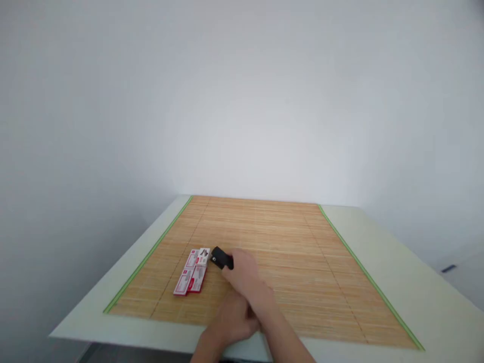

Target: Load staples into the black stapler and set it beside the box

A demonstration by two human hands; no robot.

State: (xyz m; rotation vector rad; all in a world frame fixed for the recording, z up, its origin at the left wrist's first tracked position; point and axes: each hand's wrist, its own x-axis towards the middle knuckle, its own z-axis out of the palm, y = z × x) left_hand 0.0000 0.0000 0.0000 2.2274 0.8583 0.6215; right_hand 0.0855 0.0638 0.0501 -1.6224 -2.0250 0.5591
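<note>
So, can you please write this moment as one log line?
right hand: touches black object | left hand: curled, over mat | red-white boxes: beside object

Mat (302,262) right half open; small boxes (192,272), black stapler (222,258) crowd left front.

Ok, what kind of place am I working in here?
Probably a bare indoor test or recording setup: a pale table against blank white walls, a green-edged bamboo mat laid on it, and just small red-and-white boxes plus a black object at the right hand.
</note>
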